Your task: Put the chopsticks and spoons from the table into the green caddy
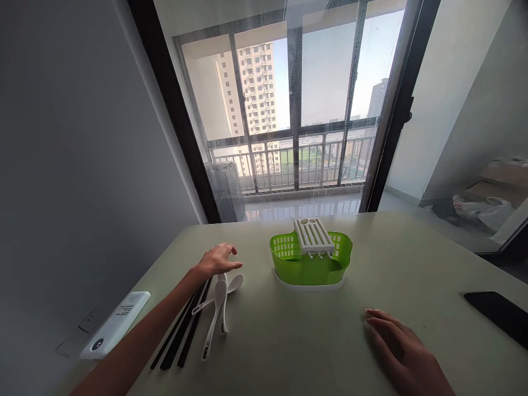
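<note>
The left hand [218, 259], fingers spread and empty, hovered over crossed white spoons [220, 291] beside black chopsticks [179, 335], near a green basket [309, 272]; the right hand [398, 346] lay loosely curled, empty. The spoons looked light, stiff, slick, perhaps breakable, best gripped by their handles [210, 333].

A pale green table [322, 341] stands before a dark-framed glass door [177, 110]. Beyond it, a balcony with a shiny floor [301, 209], windows [294, 82] and a railing [323, 165] looks onto a tall tower [259, 82] and bright sky [375, 47]. Daylight enters there; the left wall [74, 137] is in grey shadow. By the right wall [457, 82] lie cardboard [503, 172] and a plastic bag [487, 212].
</note>
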The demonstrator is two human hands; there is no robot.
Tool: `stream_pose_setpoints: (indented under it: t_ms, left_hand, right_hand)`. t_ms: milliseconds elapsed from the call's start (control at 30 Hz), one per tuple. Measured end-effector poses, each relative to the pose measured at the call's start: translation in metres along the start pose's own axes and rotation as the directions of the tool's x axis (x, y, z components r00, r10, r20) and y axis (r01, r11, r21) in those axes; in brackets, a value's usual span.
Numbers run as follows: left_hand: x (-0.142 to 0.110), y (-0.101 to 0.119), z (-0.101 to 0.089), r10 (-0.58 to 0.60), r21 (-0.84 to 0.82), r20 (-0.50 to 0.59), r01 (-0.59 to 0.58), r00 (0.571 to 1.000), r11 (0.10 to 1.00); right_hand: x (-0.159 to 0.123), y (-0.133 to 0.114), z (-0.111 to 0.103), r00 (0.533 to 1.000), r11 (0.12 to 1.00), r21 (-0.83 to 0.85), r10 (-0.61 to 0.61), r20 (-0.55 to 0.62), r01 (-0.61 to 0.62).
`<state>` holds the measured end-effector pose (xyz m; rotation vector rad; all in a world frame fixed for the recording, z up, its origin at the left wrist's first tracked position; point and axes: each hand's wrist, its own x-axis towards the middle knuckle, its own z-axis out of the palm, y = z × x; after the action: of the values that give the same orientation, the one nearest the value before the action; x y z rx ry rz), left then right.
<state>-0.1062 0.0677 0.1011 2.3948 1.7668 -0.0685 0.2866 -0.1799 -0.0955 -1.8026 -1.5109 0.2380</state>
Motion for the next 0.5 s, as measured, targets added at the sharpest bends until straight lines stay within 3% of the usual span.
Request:
stream_pose_setpoints:
  t_ms: [67, 100, 200, 300, 367, 500]
  left_hand:
    - [-0.008, 0.024, -0.002, 0.1, -0.032, -0.165, -0.107, 0.981, 0.994]
    - [-0.012, 0.039, -0.002, 0.169, -0.059, -0.263, -0.191, 0.95, 0.98]
    - [-0.025, 0.089, 0.001, 0.364, -0.095, -0.523, -0.477, 0.771, 0.874]
    - [-0.038, 0.137, 0.007, 0.468, -0.07, -0.645, -0.656, 0.604, 0.751]
    - [-0.043, 0.16, 0.013, 0.504, -0.06, -0.664, -0.711, 0.553, 0.701]
    - [-0.045, 0.176, 0.031, 0.529, -0.049, -0.664, -0.738, 0.528, 0.673]
  right_hand:
    - [-0.001, -0.001, 0.0, 1.0, 1.0, 0.01, 0.005, -0.01, -0.005]
    - [-0.001, -0.001, -0.001, 1.0, 1.0, 0.014, 0.005, -0.007, -0.004]
    - [0.0, -0.003, -0.002, 0.999, 1.0, 0.023, 0.008, 0.035, -0.009]
    - [0.001, -0.008, -0.004, 0.999, 0.998, 0.033, 0.048, 0.024, -0.048]
    - [0.002, -0.012, -0.005, 0.998, 0.997, 0.041, 0.064, 0.006, -0.064]
    - [0.001, -0.015, -0.005, 0.998, 0.996, 0.058, 0.067, -0.001, -0.067]
